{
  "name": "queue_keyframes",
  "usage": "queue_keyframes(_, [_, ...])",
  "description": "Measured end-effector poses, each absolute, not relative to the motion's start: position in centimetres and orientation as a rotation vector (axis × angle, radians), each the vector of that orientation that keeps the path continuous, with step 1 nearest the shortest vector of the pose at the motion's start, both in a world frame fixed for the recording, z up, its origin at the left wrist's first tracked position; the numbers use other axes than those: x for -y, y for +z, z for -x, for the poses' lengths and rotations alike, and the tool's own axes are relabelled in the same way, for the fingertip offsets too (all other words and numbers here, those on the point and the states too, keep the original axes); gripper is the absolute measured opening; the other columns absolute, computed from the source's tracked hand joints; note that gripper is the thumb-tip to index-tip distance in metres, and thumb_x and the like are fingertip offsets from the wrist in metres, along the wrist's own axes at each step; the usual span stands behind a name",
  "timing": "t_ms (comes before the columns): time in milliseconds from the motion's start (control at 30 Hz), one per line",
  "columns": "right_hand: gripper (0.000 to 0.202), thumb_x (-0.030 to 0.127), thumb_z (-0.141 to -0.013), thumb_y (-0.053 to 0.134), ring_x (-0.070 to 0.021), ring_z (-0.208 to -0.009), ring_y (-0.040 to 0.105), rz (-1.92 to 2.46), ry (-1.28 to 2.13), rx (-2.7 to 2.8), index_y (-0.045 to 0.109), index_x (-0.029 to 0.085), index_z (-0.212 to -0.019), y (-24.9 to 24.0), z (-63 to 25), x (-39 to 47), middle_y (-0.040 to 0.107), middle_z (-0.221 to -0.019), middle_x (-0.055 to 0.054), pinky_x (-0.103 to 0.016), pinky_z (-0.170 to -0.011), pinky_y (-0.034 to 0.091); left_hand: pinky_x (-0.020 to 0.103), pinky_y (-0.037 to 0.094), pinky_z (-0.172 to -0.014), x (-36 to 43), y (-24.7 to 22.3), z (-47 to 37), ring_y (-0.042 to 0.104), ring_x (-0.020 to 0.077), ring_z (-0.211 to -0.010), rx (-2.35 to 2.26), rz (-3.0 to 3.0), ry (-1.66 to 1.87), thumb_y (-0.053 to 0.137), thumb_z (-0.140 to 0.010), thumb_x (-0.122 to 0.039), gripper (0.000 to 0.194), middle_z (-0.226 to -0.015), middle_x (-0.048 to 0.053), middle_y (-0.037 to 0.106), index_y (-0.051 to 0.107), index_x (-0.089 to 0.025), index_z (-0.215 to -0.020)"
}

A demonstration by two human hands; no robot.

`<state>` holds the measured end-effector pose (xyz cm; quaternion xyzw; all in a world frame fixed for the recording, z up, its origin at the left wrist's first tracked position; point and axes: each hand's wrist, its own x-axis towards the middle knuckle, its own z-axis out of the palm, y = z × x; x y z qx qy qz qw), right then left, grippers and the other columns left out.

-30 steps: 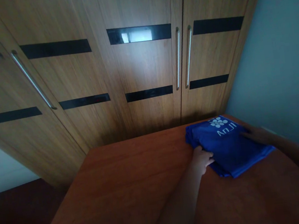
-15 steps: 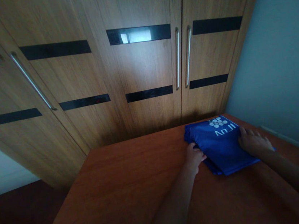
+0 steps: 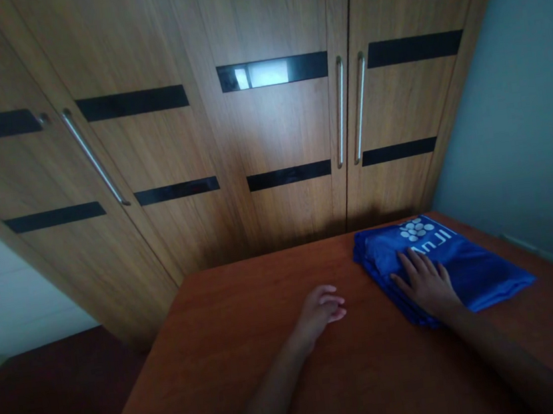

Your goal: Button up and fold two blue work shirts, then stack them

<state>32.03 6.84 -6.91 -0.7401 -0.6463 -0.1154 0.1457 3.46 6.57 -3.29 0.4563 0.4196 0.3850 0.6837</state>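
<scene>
A folded blue cloth (image 3: 486,268) with white lettering and a cluster of white ovals lies at the right rear of the reddish-brown table (image 3: 246,291). My right hand (image 3: 430,284) rests flat on its left part, fingers spread, covering some of the lettering. To the left of the cloth, apart from it, my left hand (image 3: 320,312) is just over the table. Its fingers are loosely curled with gaps between them, and nothing is in it.
Behind the table stands a wooden wardrobe (image 3: 277,213) with dark strips and long metal handles (image 3: 340,112). A pale blue wall (image 3: 524,136) borders the right side. Dark red floor (image 3: 68,400) shows at the lower left.
My left hand has let go of the cloth's left edge and moved left. My right hand has slid left from the cloth's right side. The camera view has shifted slightly left.
</scene>
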Motion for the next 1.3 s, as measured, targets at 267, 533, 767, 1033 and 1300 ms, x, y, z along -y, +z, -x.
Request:
queue_keyframes(267, [0.061,0.053,-0.090,0.039,-0.0246,-0.136,0.034,1.475,0.297,1.879,0.040,0.015,-0.138,-1.7,-19.5,-5.9,0.041,-0.145,-0.015,-0.045,-0.112,0.028,0.027,0.052,-0.067,-5.5,-2.8,1.9,0.064,0.0150,-0.077,-1.043,-1.187,1.049,0.061,-0.077,-0.026,0.027,-0.096,0.008,0.065,0.055,-0.017,-0.102])
queue_keyframes(533, [0.038,0.034,-0.090,0.045,-0.0217,-0.121,0.051,1.178,0.685,1.716,0.054,0.022,-0.124,-2.8,-7.3,-4.9,0.055,-0.129,-0.010,-0.040,-0.106,0.039,0.035,0.047,-0.090,-5.2,-3.3,3.0,0.061,0.0211,-0.101,-1.127,-1.585,1.246,0.045,-0.085,-0.022,0.028,-0.110,0.010,0.067,0.056,-0.017,-0.109])
queue_keyframes(767, [0.037,0.023,-0.087,0.043,-0.0210,-0.114,0.054,1.139,0.616,1.717,0.054,0.021,-0.122,-4.8,-8.4,-5.0,0.057,-0.123,-0.009,-0.039,-0.101,0.044,0.031,0.048,-0.083,-5.0,-3.4,2.8,0.065,0.0203,-0.092,-1.260,-1.697,1.157,0.045,-0.081,-0.015,0.030,-0.105,0.009,0.069,0.059,-0.018,-0.107])
queue_keyframes(1033, [0.035,0.022,-0.083,0.047,-0.0226,-0.109,0.059,1.234,0.594,1.747,0.060,0.022,-0.116,-4.7,-9.8,-5.1,0.063,-0.116,-0.009,-0.040,-0.097,0.046,0.028,0.048,-0.079,-4.5,-2.7,2.4,0.064,0.0179,-0.085,-1.169,-1.758,1.106,0.044,-0.073,-0.006,0.033,-0.091,0.003,0.071,0.067,-0.020,-0.091])
queue_keyframes(1300, [0.029,0.021,-0.084,0.046,-0.0203,-0.096,0.064,1.211,0.651,1.812,0.065,0.023,-0.106,-4.7,-10.1,-5.3,0.070,-0.105,-0.006,-0.036,-0.088,0.050,0.027,0.048,-0.074,-4.7,-2.9,2.3,0.064,0.0178,-0.080,-1.170,-1.754,1.094,0.044,-0.067,-0.002,0.032,-0.084,0.003,0.071,0.068,-0.019,-0.081])
